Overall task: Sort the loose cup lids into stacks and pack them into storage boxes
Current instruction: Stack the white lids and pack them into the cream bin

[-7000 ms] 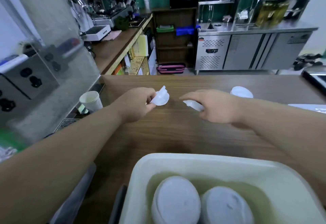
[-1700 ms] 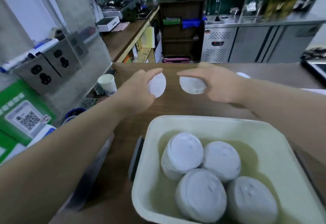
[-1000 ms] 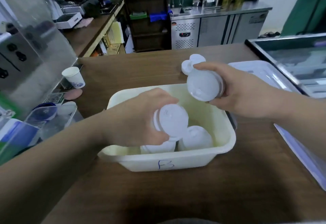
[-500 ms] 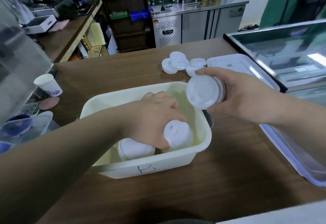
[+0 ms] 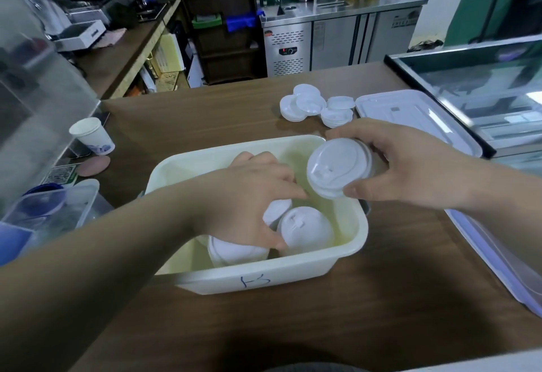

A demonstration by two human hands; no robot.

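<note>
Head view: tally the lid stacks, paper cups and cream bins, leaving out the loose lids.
Lid stacks showing in the cream bin: 3
Lid stack held in the right hand: 1
Paper cup: 1
Cream bin: 1
Total: 6

On the wooden counter (image 5: 381, 298) stood a cream storage box (image 5: 264, 278) marked "B". The left hand (image 5: 249, 195) reached into it, fingers curled over the white lid stacks (image 5: 305, 231); whether it gripped one was unclear. The right hand (image 5: 410, 166) clasped another lid stack (image 5: 337, 171) above the box's 2 o'clock corner. Loose lids (image 5: 313, 106) lay at 1 o'clock and a paper cup (image 5: 92, 135) at 10 o'clock.
</note>
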